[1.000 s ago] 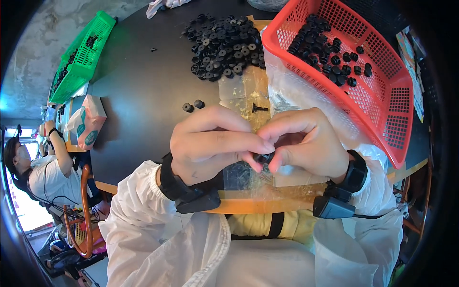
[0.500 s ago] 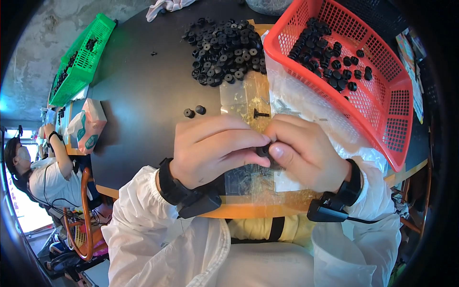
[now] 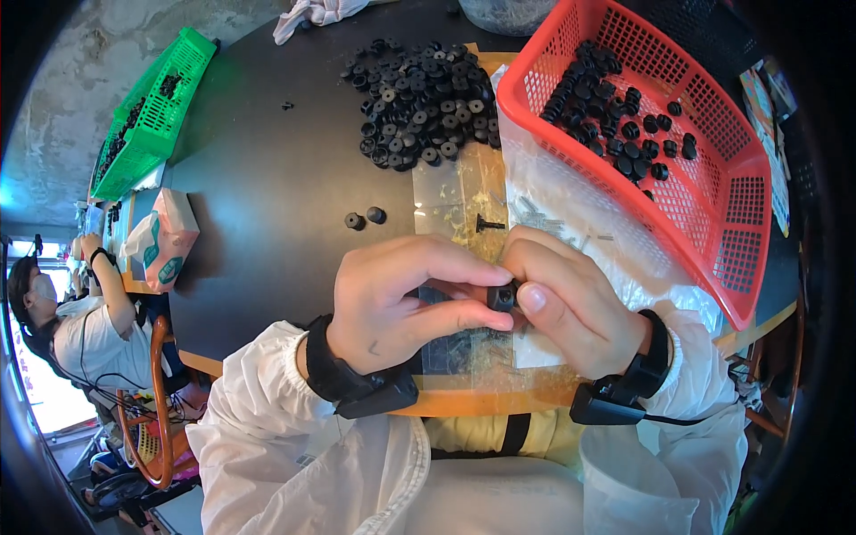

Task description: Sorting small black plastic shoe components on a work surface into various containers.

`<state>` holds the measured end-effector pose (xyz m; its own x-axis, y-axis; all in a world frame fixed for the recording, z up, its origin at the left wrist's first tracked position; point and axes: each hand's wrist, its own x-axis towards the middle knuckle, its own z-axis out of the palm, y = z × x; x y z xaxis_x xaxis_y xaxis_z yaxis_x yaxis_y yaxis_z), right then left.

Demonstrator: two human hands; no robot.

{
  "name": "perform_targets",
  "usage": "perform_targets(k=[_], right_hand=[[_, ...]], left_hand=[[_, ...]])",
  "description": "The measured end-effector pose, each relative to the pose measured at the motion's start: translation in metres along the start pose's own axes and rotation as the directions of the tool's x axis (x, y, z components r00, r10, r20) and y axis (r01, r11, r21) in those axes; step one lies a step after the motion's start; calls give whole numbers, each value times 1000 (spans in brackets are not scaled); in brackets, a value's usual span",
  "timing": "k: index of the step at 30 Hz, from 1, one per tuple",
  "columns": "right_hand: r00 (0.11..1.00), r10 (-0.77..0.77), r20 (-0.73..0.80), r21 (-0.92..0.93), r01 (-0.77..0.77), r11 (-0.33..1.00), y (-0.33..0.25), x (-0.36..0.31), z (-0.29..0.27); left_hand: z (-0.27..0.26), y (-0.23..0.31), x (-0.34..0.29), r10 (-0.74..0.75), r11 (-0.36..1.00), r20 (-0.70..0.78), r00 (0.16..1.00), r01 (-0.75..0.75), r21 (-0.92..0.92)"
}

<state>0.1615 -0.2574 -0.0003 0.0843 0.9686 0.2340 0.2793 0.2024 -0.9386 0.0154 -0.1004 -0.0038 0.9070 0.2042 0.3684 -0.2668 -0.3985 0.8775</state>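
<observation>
**Inspector A:** Head view, centre. Noted left hand (image 3: 401,299) and right hand (image 3: 571,299) drawn together above the near table edge, fingers of both closed narrowly around one small black round plastic part (image 3: 501,296), pinched between thumbs and forefingers. Whether anything had been fitted into it: could not tell, hidden by the fingers.

**Inspector B:** Progress?

**Inspector A:** Judged partway. Found a large heap of loose black round parts (image 3: 419,98) lying on the dark round table (image 3: 267,178), well apart from the hands. Counted a smaller lot of like black parts (image 3: 615,125) inside the red plastic mesh basket (image 3: 740,214) at right. Much apparently left.

**Inspector B:** Anything near the hands?

**Inspector A:** Two stray black parts (image 3: 366,218) and one small black screw (image 3: 486,223) just beyond the knuckles, on clear plastic sheeting (image 3: 571,223). Green plastic basket (image 3: 156,107) far left.
</observation>
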Motion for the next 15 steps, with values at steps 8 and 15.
perform_targets(k=[8,15], right_hand=[[986,-109,-128,-121,93,988,7,0,3],[972,-2,-236,-232,-54,971,1,0,0]], left_hand=[[0,-5,-3,29,999,-12,1000,-28,15],[7,-7,0,-33,996,-155,987,21,-82]])
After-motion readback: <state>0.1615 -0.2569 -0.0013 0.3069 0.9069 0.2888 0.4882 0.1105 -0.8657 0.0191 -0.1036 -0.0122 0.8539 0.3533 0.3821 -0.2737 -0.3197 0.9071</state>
